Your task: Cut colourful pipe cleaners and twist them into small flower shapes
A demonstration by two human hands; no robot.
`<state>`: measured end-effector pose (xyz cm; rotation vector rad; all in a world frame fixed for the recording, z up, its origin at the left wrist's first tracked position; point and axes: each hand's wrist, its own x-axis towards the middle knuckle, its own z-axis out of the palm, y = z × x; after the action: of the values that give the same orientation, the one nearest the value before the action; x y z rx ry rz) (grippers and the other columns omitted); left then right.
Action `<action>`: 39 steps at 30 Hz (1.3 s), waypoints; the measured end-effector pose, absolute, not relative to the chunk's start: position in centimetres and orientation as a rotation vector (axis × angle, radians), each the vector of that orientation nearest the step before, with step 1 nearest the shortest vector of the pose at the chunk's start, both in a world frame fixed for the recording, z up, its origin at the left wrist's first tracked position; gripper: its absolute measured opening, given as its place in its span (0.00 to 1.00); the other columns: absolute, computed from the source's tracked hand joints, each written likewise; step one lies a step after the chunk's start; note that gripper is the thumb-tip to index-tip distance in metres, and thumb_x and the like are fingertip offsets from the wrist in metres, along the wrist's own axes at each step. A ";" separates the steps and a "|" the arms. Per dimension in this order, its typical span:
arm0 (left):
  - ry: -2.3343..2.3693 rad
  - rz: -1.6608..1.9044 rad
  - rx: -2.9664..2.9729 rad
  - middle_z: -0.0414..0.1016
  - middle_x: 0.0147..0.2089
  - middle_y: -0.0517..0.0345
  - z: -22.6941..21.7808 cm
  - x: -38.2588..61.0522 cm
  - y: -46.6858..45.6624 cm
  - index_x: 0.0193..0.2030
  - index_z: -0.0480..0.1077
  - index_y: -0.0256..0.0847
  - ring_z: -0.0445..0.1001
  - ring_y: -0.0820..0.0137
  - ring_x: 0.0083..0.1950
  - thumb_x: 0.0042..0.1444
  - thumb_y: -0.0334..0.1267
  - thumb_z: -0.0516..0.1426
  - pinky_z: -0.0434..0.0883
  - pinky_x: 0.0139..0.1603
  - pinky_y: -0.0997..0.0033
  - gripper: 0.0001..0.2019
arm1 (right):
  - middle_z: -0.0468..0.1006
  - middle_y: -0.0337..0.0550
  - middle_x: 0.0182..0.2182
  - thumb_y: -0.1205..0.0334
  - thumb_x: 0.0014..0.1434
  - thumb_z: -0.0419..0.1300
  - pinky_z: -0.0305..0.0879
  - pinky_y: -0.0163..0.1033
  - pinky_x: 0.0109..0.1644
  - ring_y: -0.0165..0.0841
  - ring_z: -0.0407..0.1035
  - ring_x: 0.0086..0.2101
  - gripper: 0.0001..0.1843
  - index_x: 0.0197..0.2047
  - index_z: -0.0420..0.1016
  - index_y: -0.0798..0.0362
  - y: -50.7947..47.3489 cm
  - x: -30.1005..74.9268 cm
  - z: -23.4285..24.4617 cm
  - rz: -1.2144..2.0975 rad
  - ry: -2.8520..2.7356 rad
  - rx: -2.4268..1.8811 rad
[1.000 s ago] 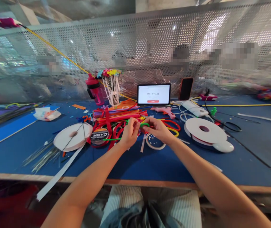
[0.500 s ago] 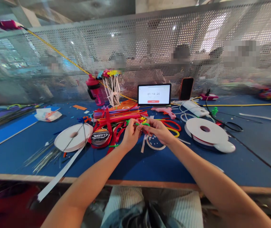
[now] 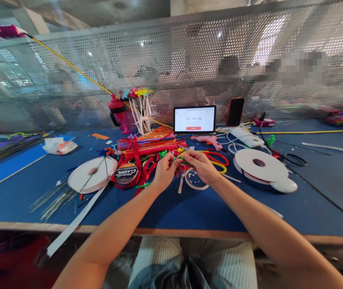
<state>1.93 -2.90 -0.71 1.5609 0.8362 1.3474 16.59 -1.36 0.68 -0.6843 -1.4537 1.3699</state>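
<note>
"2 hands, L hand (image 3: 165,170) & R hand (image 3: 201,165): how open?"

"Both narrow, fingertips pinching a green pipe cleaner (image 3: 179,159) between them, just above the pipe-cleaner pile (image 3: 150,149)."

"Containers?"

"Round shallow dish (image 3: 195,179) just below R hand, small pale beads inside. Pink water bottle (image 3: 119,116) further back, contents can't tell."

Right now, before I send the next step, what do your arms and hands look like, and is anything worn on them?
Both the left hand and the right hand are bare, with no gloves, and the left forearm and right forearm show no sleeves, watch or bracelet. No cables run along them. Any rings would be too small to tell.
</note>
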 end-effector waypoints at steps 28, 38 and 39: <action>0.817 1.437 1.388 0.71 0.20 0.63 -1.1 2.5 -2.9 0.31 0.61 0.39 0.65 0.77 0.16 0.52 0.47 0.58 0.58 0.14 0.79 0.14 | 0.68 0.36 0.24 0.50 0.50 0.63 0.62 0.31 0.28 0.24 0.64 0.24 0.15 0.29 0.70 0.55 -0.9 16.6 0.1 1.233 -1.398 -0.787; 0.724 1.395 1.382 0.70 0.22 0.63 -1.0 2.7 -3.1 0.31 0.60 0.39 0.66 0.77 0.18 0.55 0.47 0.55 0.60 0.17 0.78 0.13 | 0.62 0.33 0.19 0.49 0.51 0.62 0.58 0.31 0.25 0.23 0.58 0.21 0.16 0.27 0.67 0.54 -1.1 16.7 0.5 1.336 -1.396 -0.661; 0.717 1.389 1.374 0.70 0.22 0.63 -0.9 2.7 -3.2 0.30 0.60 0.39 0.66 0.77 0.19 0.55 0.47 0.55 0.60 0.18 0.78 0.13 | 0.62 0.33 0.19 0.50 0.51 0.62 0.58 0.31 0.25 0.23 0.58 0.21 0.16 0.26 0.66 0.54 -1.1 16.7 0.5 1.359 -1.376 -0.638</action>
<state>2.69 -3.19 -0.91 1.3744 0.7174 1.3887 16.68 -1.08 0.47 -0.6382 -1.3760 1.3587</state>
